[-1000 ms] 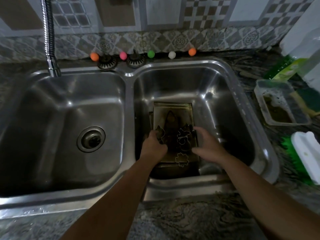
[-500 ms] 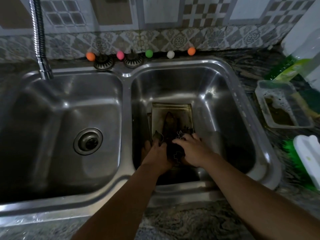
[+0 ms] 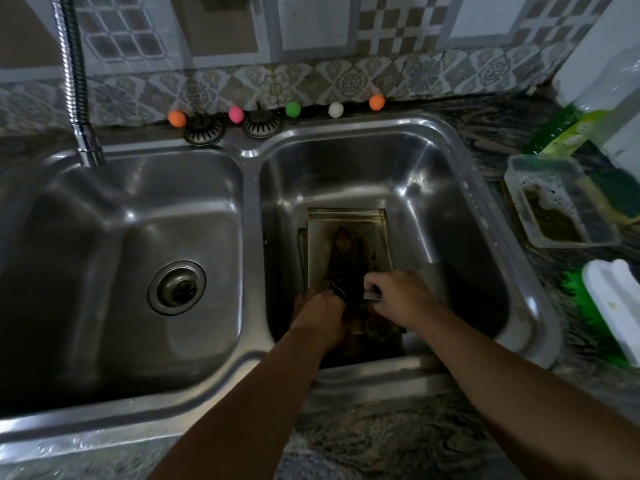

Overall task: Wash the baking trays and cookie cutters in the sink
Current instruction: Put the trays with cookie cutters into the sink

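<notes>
**Both hands down in the right basin, on the cutters and trays**

Both hands are low in the right basin of the sink (image 3: 450,140), close together but not touching. The left hand (image 3: 320,311) has its fingers curled over a wire cookie cutter (image 3: 334,289) at the near end of the top tray; how firmly it grips cannot be told. The right hand (image 3: 403,297), at 3 o'clock from the left, has fingers bent round a small metal cutter (image 3: 372,295) whose edge shows under the fingertips.

Baking trays (image 3: 346,223) lie stacked on the basin floor, long axis running 12 to 6 o'clock, the top one darkly stained down its middle. The near end is covered by the hands.

The left basin holds only its drain (image 3: 176,287). A spring-necked faucet (image 3: 74,81) stands at 10 o'clock from the trays. Along the back rim sit two strainer plugs (image 3: 202,128) and a row of small coloured balls (image 3: 292,109).

On the counter (image 3: 381,445) at 3 o'clock: a clear tub (image 3: 512,174) with murky, foamy liquid, a green sponge (image 3: 620,192) beside it, a green soap bottle (image 3: 575,126) behind, and a white-handled green brush (image 3: 613,306) nearer.
</notes>
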